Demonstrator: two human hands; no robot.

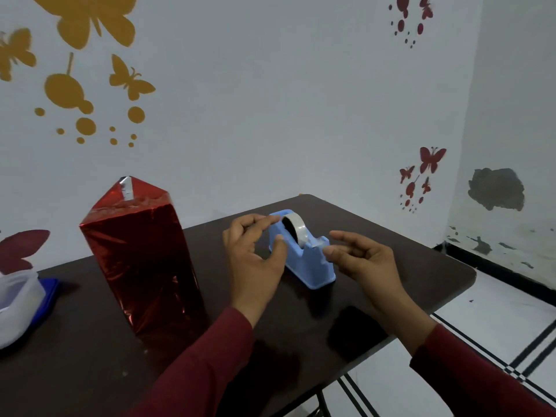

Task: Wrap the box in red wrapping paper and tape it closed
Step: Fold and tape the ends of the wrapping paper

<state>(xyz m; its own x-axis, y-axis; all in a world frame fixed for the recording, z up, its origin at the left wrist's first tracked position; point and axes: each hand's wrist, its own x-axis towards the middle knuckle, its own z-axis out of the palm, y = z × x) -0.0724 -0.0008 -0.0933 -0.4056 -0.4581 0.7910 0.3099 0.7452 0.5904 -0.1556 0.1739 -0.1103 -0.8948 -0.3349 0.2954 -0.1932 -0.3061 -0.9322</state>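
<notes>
Now the tape dispenser (304, 254) is being steadied by the left hand (255, 251) while tape for the wrapped box (141, 254) is being pinched, seemingly, by the right hand (364, 260).

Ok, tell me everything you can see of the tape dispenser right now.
The tape dispenser is light blue, plastic-looking, upright on the dark table, right of the wrapped box. A pale tape roll sits in its top slot. The left hand grips its far end, thumb on its side; the right hand hovers beside the cutter end.
</notes>
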